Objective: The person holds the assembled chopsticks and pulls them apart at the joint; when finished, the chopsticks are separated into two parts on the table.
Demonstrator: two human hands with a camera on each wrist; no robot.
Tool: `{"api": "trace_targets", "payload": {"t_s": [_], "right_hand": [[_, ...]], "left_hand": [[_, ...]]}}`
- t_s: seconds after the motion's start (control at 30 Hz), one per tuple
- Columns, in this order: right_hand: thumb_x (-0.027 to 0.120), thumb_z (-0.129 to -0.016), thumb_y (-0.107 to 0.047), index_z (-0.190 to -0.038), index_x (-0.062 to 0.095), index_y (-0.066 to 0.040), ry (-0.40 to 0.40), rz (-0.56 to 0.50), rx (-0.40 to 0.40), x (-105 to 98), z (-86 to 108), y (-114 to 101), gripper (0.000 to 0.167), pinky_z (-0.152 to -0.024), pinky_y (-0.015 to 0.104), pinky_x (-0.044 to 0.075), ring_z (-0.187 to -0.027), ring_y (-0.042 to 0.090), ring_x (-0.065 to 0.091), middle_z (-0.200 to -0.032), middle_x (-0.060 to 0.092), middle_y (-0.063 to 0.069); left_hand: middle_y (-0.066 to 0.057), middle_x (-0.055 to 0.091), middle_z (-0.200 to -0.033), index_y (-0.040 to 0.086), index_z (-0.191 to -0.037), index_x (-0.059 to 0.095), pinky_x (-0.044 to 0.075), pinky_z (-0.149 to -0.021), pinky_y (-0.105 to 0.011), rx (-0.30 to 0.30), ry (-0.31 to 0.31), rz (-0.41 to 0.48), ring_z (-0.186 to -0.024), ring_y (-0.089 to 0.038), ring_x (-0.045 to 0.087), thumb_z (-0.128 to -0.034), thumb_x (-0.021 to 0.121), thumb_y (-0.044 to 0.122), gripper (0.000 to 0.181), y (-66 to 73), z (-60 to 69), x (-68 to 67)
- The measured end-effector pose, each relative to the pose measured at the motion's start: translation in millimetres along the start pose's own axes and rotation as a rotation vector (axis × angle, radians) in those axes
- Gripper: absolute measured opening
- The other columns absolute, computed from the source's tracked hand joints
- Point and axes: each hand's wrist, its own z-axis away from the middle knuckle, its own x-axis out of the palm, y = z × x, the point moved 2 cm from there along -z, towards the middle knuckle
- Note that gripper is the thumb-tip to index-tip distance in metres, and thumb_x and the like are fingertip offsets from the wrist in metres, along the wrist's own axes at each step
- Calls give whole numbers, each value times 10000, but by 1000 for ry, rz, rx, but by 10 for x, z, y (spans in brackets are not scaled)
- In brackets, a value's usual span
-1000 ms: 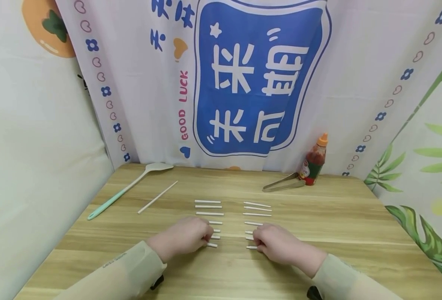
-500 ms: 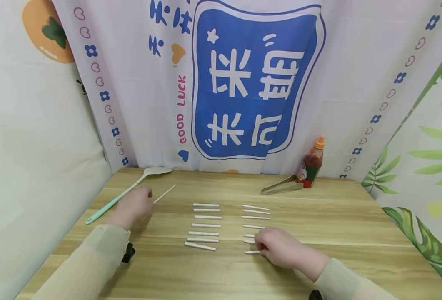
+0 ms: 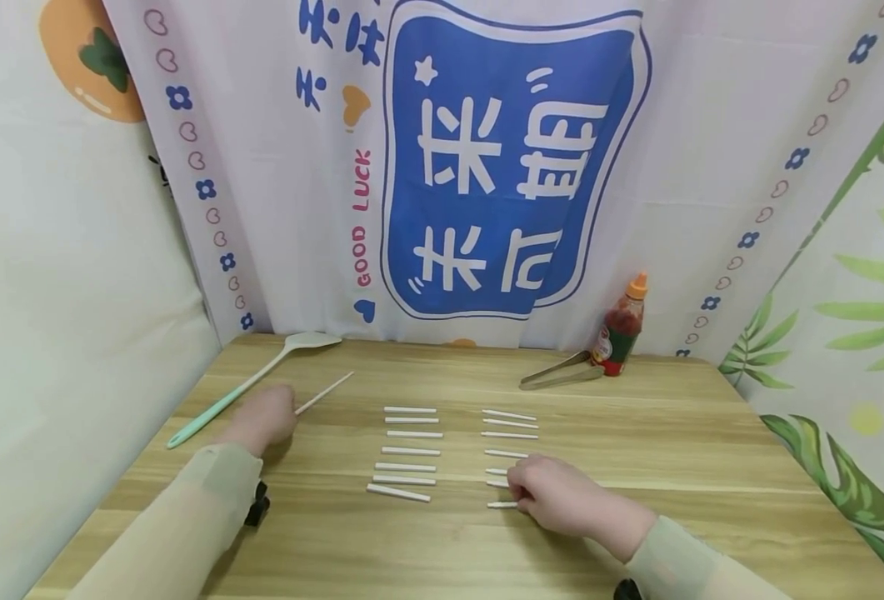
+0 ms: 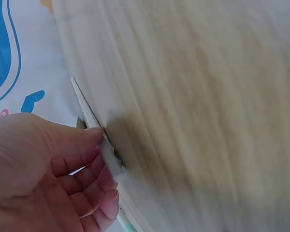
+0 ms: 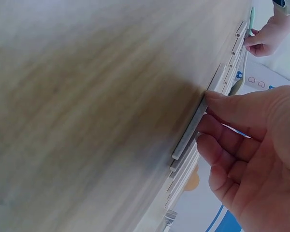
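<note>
My left hand (image 3: 263, 417) pinches the lower end of a long, thin white chopstick (image 3: 326, 393) at the table's left side. In the left wrist view, the thumb and fingers hold the tapering chopstick (image 4: 88, 108) close to the wood. At right of centre, my right hand (image 3: 557, 497) is over the front of a column of short white sticks (image 3: 511, 435). The right wrist view has its thumb and forefinger on the nearest short white stick (image 5: 189, 131), which lies on the table. Another column of short white sticks (image 3: 404, 481) lies between the hands.
A spatula (image 3: 239, 392) with a mint-green handle lies beyond my left hand. Metal tongs (image 3: 561, 379) lie at the back right, beside a red sauce bottle (image 3: 621, 329) with an orange cap. A printed curtain (image 3: 322, 275) hangs behind the wooden table (image 3: 449, 550).
My left hand has left the left column of short sticks, moved left and back, and taken hold of the long chopstick. My right hand has stayed at its stick.
</note>
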Motion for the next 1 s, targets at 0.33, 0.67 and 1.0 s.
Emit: {"api": "trace_targets", "payload": {"t_s": [0.33, 0.67, 1.0], "right_hand": [[748, -844, -65, -752, 527, -201, -22, -72, 36, -21, 4, 5, 276, -586, 249, 403, -665, 46, 438, -718, 460, -134], [725, -877, -46, -945, 640, -121, 437, -93, -112, -606, -77, -158, 132, -749, 336, 503, -864, 104, 570, -904, 595, -71], [595, -999, -206, -891, 547, -152, 228, 155, -182, -655, -82, -516, 129, -544, 274, 439, -596, 72, 476, -719, 484, -103]], "left_hand": [[-100, 582, -809, -71, -1128, 520, 463, -574, -361, 130, 89, 241, -665, -226, 536, -996, 423, 30, 192, 550, 116, -165], [38, 557, -761, 95, -977, 623, 483, -645, -328, 456, -6, 330, -692, -124, 534, -1012, 505, 52, 130, 1588, 639, -271], [119, 459, -639, 216, -825, 554, 408, -534, -270, 668, 41, 167, -567, -39, 433, -1003, 588, 221, 181, 2025, 895, -149]]}}
